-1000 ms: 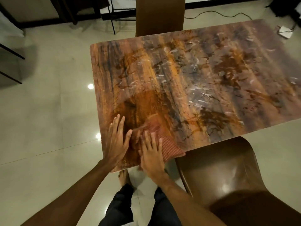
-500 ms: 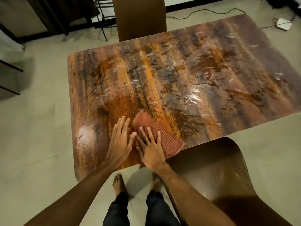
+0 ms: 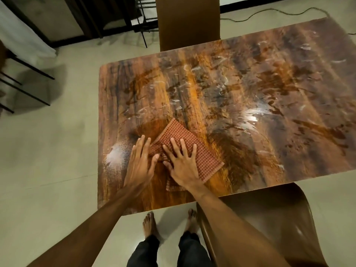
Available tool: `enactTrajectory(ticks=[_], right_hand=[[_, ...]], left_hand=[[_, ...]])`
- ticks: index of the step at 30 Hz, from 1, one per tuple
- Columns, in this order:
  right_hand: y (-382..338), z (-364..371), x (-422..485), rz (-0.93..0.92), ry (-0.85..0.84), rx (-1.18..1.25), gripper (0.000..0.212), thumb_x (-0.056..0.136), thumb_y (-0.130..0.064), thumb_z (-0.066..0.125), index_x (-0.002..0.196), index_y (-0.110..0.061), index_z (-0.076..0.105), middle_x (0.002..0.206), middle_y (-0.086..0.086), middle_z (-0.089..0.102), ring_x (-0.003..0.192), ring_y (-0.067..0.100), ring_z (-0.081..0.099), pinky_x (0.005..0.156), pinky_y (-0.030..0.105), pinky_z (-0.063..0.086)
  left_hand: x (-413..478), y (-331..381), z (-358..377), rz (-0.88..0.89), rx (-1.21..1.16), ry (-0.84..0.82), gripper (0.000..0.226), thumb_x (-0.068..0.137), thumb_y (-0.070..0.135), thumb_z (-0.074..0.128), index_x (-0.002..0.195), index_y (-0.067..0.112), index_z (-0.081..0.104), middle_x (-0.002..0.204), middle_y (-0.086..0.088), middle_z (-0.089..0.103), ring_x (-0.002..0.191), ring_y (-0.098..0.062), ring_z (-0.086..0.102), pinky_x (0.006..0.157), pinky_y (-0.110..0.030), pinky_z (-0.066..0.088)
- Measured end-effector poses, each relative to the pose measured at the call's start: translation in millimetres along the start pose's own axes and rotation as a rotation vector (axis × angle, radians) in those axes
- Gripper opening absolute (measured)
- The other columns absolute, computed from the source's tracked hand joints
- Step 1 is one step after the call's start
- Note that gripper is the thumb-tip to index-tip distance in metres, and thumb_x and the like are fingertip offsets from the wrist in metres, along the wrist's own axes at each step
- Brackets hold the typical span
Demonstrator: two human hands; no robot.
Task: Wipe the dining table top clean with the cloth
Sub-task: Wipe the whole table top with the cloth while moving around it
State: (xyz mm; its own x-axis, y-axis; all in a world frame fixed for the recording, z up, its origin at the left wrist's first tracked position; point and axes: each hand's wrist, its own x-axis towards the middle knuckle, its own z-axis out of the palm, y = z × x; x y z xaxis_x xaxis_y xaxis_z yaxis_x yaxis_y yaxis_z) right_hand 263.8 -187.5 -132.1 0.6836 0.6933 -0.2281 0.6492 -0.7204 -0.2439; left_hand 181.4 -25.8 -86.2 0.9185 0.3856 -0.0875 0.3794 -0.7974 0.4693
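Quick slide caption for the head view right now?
Right hand presses the checked cloth flat on the streaked table top; left hand lies open beside it.

Floor: pale glossy tiles [image 3: 48, 151] spread well to the left of the left hand [image 3: 139, 162], crossed by a faint joint line.
Near chair: a shiny brown seat [image 3: 269, 218] stands to the right of the right hand [image 3: 183, 162], nearer the person.
Far chair: a brown backrest [image 3: 188, 22] rises well beyond the right hand's fingertips.
Cable: a black cord [image 3: 285, 14] snakes over the floor, far beyond and to the right of the right hand.
Rack: a black metal frame [image 3: 146, 20] stands just left of the far chair.
Dark furniture: a wooden piece [image 3: 90, 14] stands far beyond the left hand.
Left side: white fabric [image 3: 21, 35] hangs above thin black legs [image 3: 32, 67], which cast a soft shadow.
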Motion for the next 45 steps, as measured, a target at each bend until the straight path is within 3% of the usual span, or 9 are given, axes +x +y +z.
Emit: enactTrajectory(ticks=[7,14,20,24,27,33,36,39,45], right_hand=[[43,-23,43,0.401,0.052,0.103,0.063,0.107,-0.057,0.018,0.164,-0.033,0.006,0.174,0.005,-0.006,0.158,0.04,-0.008,0.118,0.075,-0.006],[-96,8,82,-0.167,-0.029,-0.022,0.061,0.107,-0.052,0.019,0.165,-0.032,0.013,0.174,-0.001,-0.003,0.16,0.032,-0.001,0.117,0.073,0.011],[-106,-15,188,0.329,0.073,0.074,0.06,0.109,-0.05,0.017,0.165,-0.033,0.005,0.174,0.001,-0.007,0.159,0.036,-0.007,0.12,0.073,-0.006],[-207,8,223,0.188,0.063,0.062,0.063,0.107,-0.05,0.015,0.165,-0.027,0.008,0.174,0.003,-0.001,0.159,0.035,-0.002,0.121,0.071,0.003],[-202,13,228,0.181,0.108,0.054,0.059,0.11,-0.05,0.015,0.165,-0.032,0.008,0.174,-0.004,-0.004,0.16,0.023,-0.008,0.124,0.065,0.004],[-138,-10,199,0.889,0.181,0.258,0.06,0.11,-0.046,0.02,0.165,-0.024,0.013,0.174,0.003,-0.002,0.16,0.029,-0.007,0.122,0.069,-0.003],[-193,-4,212,0.704,0.088,0.206,0.061,0.107,-0.048,0.015,0.16,-0.02,0.028,0.174,0.008,0.006,0.159,0.035,-0.009,0.121,0.07,-0.003],[-229,13,207,0.416,0.08,0.138,0.061,0.107,-0.049,0.018,0.165,-0.031,0.011,0.174,-0.002,-0.009,0.159,0.027,-0.011,0.124,0.068,0.004],[-133,0,151,0.926,0.198,0.256,0.06,0.108,-0.054,0.012,0.164,-0.037,0.0,0.173,-0.003,-0.014,0.158,0.025,-0.016,0.124,0.065,-0.005]], left_hand=[[12,-29,-28,-0.062,-0.116,0.024,0.068,0.1,0.062,0.026,0.159,0.03,0.016,0.169,0.006,0.011,0.156,-0.013,0.01,0.127,-0.042,0.009],[42,-88,-54,-0.045,-0.108,0.02,0.064,0.104,0.05,0.028,0.161,0.025,0.013,0.17,0.003,0.008,0.156,-0.013,0.005,0.128,-0.047,0.008],[89,-176,-84,-0.093,-0.187,0.011,0.067,0.101,0.062,0.025,0.159,0.034,0.009,0.169,0.009,0.008,0.156,-0.013,0.008,0.121,-0.023,-0.005],[115,-220,-106,-0.038,-0.161,-0.008,0.064,0.103,0.051,0.035,0.159,0.024,0.019,0.169,0.002,0.013,0.156,-0.019,0.012,0.126,-0.036,0.005],[140,-240,-121,0.007,-0.155,-0.032,0.065,0.103,0.049,0.035,0.159,0.02,0.022,0.169,-0.001,0.012,0.157,-0.018,0.01,0.127,-0.042,0.01],[177,-231,-145,0.105,-0.223,-0.097,0.068,0.101,0.053,0.032,0.159,0.019,0.024,0.169,0.0,0.013,0.156,-0.017,0.011,0.127,-0.037,0.009],[188,-217,-150,0.184,-0.222,-0.114,0.065,0.102,0.049,0.035,0.158,0.016,0.027,0.168,-0.004,0.018,0.156,-0.019,0.015,0.127,-0.044,0.015],[194,-206,-149,0.266,-0.183,-0.147,0.062,0.104,0.044,0.038,0.157,0.014,0.028,0.167,-0.007,0.02,0.155,-0.022,0.017,0.126,-0.044,0.017],[209,-191,-144,0.335,-0.096,-0.147,0.064,0.104,0.049,0.033,0.159,0.017,0.023,0.169,-0.002,0.014,0.156,-0.017,0.012,0.128,-0.039,0.01]])
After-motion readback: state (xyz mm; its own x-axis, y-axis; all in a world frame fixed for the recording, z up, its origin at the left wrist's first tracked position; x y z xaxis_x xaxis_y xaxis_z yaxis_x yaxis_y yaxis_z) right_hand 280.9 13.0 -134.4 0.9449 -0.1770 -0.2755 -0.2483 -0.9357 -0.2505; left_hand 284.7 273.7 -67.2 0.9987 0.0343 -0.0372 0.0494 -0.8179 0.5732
